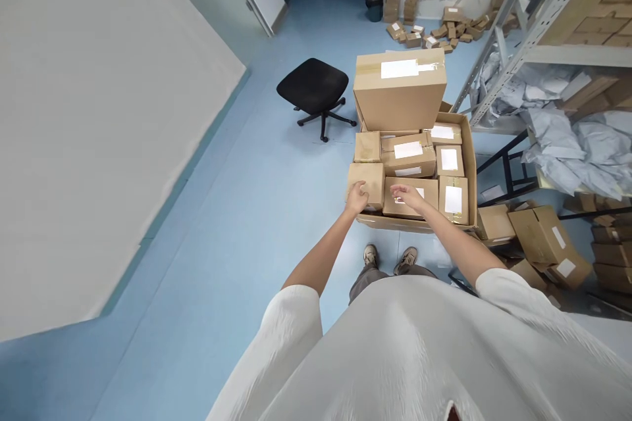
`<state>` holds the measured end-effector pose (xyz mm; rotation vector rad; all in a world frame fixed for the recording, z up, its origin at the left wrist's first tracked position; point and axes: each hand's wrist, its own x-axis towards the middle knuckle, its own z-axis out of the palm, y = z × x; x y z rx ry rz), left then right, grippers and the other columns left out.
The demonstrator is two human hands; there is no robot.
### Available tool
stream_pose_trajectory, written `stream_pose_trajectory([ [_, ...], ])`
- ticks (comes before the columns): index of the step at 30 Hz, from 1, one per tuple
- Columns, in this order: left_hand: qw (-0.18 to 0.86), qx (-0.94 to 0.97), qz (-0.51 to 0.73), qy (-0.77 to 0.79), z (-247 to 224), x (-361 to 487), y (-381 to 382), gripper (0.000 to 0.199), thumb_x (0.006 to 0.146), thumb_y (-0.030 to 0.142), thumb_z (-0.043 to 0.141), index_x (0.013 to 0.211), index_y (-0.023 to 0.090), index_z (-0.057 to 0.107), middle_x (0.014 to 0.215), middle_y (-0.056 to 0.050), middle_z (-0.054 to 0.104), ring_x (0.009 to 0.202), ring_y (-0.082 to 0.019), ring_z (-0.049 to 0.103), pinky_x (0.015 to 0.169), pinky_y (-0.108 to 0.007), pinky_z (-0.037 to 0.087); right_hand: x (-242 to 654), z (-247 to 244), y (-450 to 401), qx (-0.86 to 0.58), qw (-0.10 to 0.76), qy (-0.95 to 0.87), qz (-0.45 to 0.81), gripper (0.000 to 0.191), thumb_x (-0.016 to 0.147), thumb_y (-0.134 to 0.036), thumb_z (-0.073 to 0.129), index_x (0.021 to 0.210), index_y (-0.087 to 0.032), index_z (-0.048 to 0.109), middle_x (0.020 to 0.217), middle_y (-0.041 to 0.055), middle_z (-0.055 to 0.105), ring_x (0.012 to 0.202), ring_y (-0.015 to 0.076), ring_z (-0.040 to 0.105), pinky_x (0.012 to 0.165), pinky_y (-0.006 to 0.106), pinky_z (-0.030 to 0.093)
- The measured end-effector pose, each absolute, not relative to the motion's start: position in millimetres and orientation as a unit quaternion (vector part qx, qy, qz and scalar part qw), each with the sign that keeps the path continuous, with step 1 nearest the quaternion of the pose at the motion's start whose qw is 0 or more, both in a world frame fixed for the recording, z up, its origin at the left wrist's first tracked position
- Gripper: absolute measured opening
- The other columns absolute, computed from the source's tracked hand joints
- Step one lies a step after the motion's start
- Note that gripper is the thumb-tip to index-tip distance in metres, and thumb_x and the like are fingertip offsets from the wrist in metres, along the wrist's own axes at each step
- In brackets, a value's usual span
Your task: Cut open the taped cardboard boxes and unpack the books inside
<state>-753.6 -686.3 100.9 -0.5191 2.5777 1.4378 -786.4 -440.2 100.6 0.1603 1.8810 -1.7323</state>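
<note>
My left hand (356, 198) rests against the near side of a plain cardboard box (372, 174), its fingers apart and touching the cardboard. This box sits at the near left corner of a large open carton (473, 171). My right hand (407, 195) hovers with spread fingers over a labelled box (429, 191) in the near middle, partly covering its white label; I cannot tell whether it touches. Around them are packed a small plain box (368, 147), a taped box (405, 152) with white labels and several labelled boxes (453, 200) along the right side.
A big labelled box (401, 95) stands upright at the carton's far end. A black wheeled stool (313, 87) is to the left. Metal shelving (543, 20) with grey bags (567, 138) and more boxes (548, 243) lie right. Small boxes (454, 29) are scattered near the wall.
</note>
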Motion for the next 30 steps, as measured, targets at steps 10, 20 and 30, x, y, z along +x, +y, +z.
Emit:
stream_pose_trajectory([
  [10, 0.084, -0.18, 0.515, 0.833, 88, -776, -722, 0.06, 0.077, 0.017, 0.074, 0.136, 0.024, 0.063, 0.164, -0.017, 0.051, 0.163, -0.036, 0.04, 0.137, -0.051, 0.025, -780, 114, -480, 0.12, 0.239, 0.72, -0.64, 0.033, 0.08, -0.024, 0.081, 0.114, -0.024, 0.081, 0.131, 0.0111, 0.08, 0.123, 0.028, 0.072, 0.109, 0.046, 0.058],
  [20, 0.193, -0.193, 0.575, 0.771, 84, -767, -738, 0.079, 0.088, 0.018, 0.069, 0.161, 0.019, 0.04, 0.148, -0.017, 0.071, 0.133, -0.03, 0.071, 0.117, -0.043, 0.053, -768, 98, -520, 0.157, 0.212, 0.757, -0.597, 0.021, 0.073, -0.03, 0.077, 0.092, -0.022, 0.078, 0.086, 0.0011, 0.079, 0.096, 0.026, 0.072, 0.095, 0.041, 0.06],
  [30, 0.138, -0.185, 0.517, 0.824, 107, -749, -728, 0.093, 0.085, 0.038, 0.079, 0.167, 0.023, 0.039, 0.164, -0.021, 0.051, 0.159, -0.046, 0.042, 0.13, -0.057, 0.035, -761, 126, -527, 0.201, 0.118, 0.83, -0.507, 0.027, 0.078, -0.039, 0.076, 0.102, -0.026, 0.076, 0.109, 0.0042, 0.083, 0.11, 0.0267, 0.074, 0.104, 0.039, 0.057],
])
